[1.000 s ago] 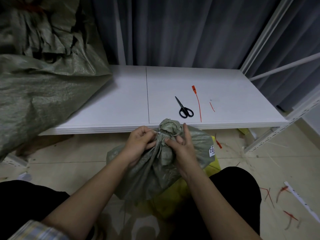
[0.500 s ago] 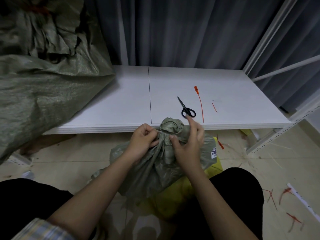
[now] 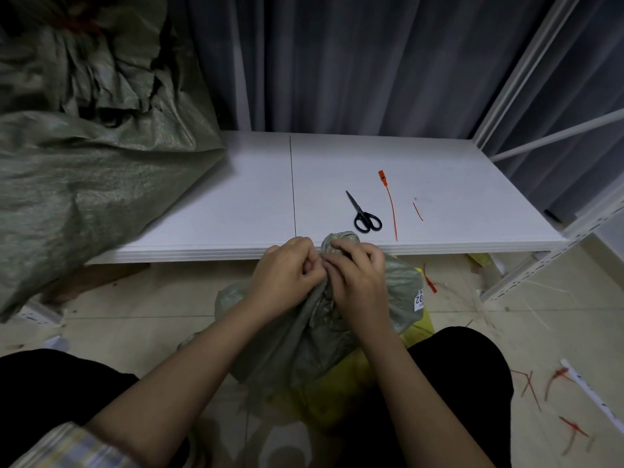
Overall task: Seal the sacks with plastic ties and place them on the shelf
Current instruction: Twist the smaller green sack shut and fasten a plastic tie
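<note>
**Both hands bunch the sack's neck, tie not yet on**

Your left hand (image 3: 287, 271) and right hand (image 3: 358, 282) meet at the centre of the frame, each with its fingers curled tight around the gathered neck of the small grey-green sack (image 3: 314, 332). You hold it that way, it seems, to keep the mouth squeezed narrow so a tie can go round it; the twisted top knob pokes up just above your right knuckles. Whether a tie is already threaded under your fingers I cannot tell, since your hands cover that spot.

The sack sits low between your knees on the floor, resting partly on something yellow (image 3: 337, 393), and just in front of the white shelf (image 3: 209, 211) edge, so the lift onto it should be short.

On the shelf, right of centre, lie the black scissors (image 3: 363, 213), an unused orange plastic tie (image 3: 390, 204) just beside them, and a short orange offcut (image 3: 418, 211) further right. They lie within easy reach of your right hand, probably for that reason.

A large filled sack (image 3: 84, 177) already occupies the shelf at the left of the frame. Red tie scraps (image 3: 553, 380) litter the floor at lower right.
</note>
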Motion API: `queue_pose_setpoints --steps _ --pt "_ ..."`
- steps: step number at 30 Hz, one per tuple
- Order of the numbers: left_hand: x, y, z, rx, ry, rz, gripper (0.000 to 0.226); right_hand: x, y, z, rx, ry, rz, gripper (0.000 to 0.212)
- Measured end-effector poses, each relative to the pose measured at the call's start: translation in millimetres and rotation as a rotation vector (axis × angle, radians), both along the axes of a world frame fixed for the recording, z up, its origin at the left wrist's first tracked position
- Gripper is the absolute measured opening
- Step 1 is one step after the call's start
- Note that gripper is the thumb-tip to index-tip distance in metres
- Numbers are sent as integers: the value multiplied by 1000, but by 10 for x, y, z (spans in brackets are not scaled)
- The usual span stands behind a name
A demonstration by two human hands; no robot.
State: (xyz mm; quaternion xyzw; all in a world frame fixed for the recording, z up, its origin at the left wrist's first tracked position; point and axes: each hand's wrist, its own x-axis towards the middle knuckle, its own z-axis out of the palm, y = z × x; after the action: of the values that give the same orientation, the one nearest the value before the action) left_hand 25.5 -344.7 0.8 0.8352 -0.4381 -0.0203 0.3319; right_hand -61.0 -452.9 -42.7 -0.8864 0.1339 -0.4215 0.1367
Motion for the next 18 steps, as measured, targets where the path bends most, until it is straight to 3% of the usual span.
queue_pose_setpoints --steps 5,8,10,12,18 --pt "-70 -57 -41 7 -336 -10 12 29 -33 -46 -88 18 43 18" --pt "-154 -131 39 16 -420 -13 12 29 44 -43 127 24 5 32" --pt "-179 -162 70 33 -263 -2 15 24 91 -1 318 9 3 38" --pt "-161 -177 48 46 -48 15 17 35 116 -5 377 10 18 40" --pt "-127 -184 84 21 110 -102 26 28 66 -42 553 -55 86 24"
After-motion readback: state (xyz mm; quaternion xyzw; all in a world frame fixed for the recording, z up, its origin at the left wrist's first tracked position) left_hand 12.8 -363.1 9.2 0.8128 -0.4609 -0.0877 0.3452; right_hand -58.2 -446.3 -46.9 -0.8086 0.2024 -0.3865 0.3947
